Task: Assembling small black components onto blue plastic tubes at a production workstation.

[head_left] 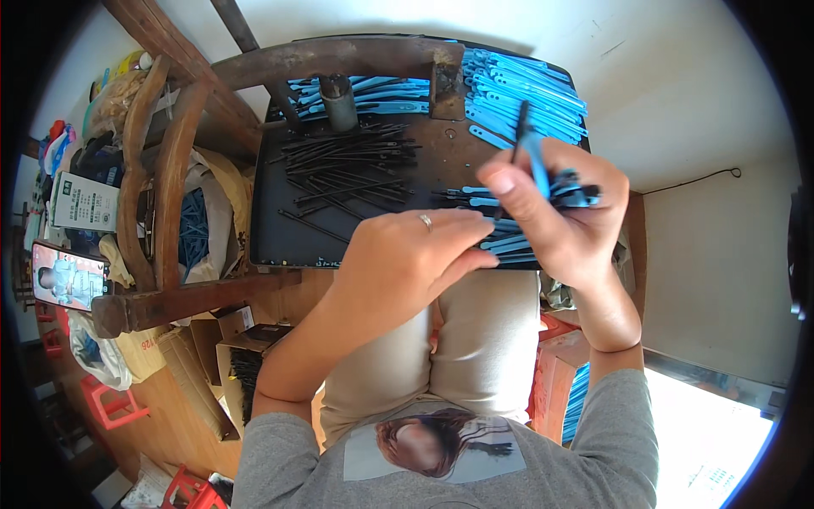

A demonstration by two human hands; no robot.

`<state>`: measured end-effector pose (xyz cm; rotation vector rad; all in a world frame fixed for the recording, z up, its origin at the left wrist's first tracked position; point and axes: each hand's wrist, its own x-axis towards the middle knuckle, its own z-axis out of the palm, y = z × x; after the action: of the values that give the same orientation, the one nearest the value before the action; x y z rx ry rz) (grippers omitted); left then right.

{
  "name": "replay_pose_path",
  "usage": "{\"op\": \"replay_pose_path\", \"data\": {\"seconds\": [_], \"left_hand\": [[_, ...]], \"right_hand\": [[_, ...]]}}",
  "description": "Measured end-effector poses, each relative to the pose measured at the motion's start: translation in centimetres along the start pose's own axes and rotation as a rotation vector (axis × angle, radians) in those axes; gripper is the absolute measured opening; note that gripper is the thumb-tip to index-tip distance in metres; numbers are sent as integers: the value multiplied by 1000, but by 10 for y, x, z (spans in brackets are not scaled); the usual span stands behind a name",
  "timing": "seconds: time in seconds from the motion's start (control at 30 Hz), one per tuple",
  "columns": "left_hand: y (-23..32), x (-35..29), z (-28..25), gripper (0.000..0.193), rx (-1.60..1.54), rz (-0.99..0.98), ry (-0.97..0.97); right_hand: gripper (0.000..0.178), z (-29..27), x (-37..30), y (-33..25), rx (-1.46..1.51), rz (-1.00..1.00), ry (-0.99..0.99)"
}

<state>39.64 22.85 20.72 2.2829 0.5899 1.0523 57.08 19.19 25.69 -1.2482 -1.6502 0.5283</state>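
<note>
My right hand [568, 212] is closed around several blue strips with black ends [578, 190], and one of them sticks up past the thumb. My left hand [415, 254], with a ring on one finger, reaches to the right with its fingers stretched out and its thumb apart. Its fingertips are close to a row of blue strips [513, 246] at the near edge of the black tray [292, 242]. Loose thin black rods [348, 161] lie across the tray's left half. A large pile of flat blue strips with small holes [521, 89] fills the far right corner.
A wooden frame [339, 58] arches over the tray's far side, with a grey cylinder [339, 106] below it. More blue strips [390, 93] lie behind. At left are a phone [69, 276] and a bag of blue pieces [193, 225]. Red stools [112, 400] stand on the floor.
</note>
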Motion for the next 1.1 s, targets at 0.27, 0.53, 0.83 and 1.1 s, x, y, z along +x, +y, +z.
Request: {"op": "replay_pose_path", "data": {"seconds": [0.27,0.53,0.83,1.1], "left_hand": [[-14,-30,-56,17,233,13,-72],[-33,-33,-82,20,405,2,-215],[-30,-32,-81,30,490,54,-271],[-24,-27,-68,27,238,-8,43]], "right_hand": [[18,-39,-13,36,-383,-239,87],[17,-56,-8,68,-751,29,-87],[19,-66,-13,65,-931,217,-267],[17,-68,-7,70,-955,160,-320]]}}
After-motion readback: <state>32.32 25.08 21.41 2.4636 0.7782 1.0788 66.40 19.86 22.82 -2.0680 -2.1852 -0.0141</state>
